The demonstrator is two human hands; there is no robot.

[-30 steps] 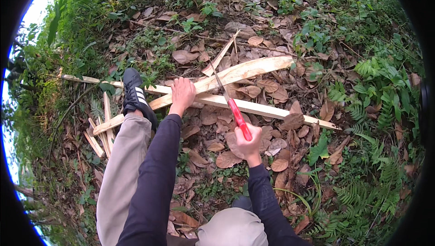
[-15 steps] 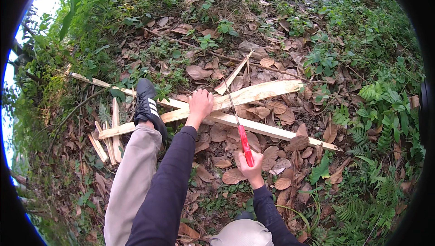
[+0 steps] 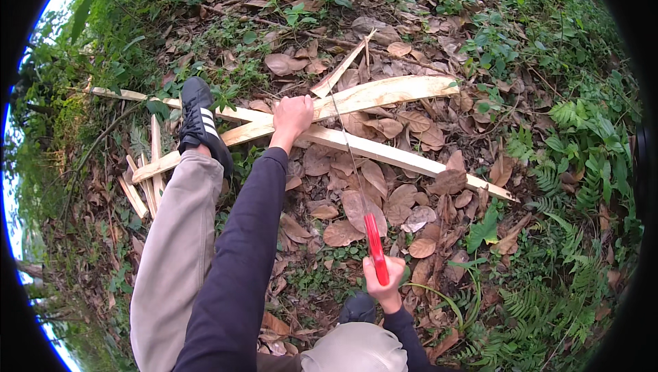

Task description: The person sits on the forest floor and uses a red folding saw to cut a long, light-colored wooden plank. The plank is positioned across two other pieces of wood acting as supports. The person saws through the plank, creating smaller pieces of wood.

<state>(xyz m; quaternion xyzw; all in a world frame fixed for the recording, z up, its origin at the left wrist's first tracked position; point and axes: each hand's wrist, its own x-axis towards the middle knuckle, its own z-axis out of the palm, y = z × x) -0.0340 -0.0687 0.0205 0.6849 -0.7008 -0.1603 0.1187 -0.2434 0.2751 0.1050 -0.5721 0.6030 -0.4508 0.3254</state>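
Note:
A long pale wooden plank [image 3: 391, 91] lies slantwise over a second, narrower wooden strip [image 3: 394, 155], and the two cross beneath my left hand. Closed around the upper plank, my left hand [image 3: 293, 117] presses it down. My right hand [image 3: 385, 280] is wrapped around the red handle of a handsaw [image 3: 375, 243], low and to the right. The saw's thin blade reaches up and away, its far part lying across the plank just right of my left hand. My left shoe [image 3: 199, 122], black with white stripes, rests on the plank's left part.
A split, pointed piece of wood [image 3: 341, 69] lies just beyond the plank. Several short wooden strips [image 3: 134, 196] sit at the left by my foot. Dry brown leaves [image 3: 343, 232] cover the ground, with ferns [image 3: 541, 303] at the right. My other shoe [image 3: 358, 307] shows near my knee.
My right hand has drawn the saw back toward me, so more blade shows on the near side of the plank. My left hand still holds the plank. The view has shifted slightly.

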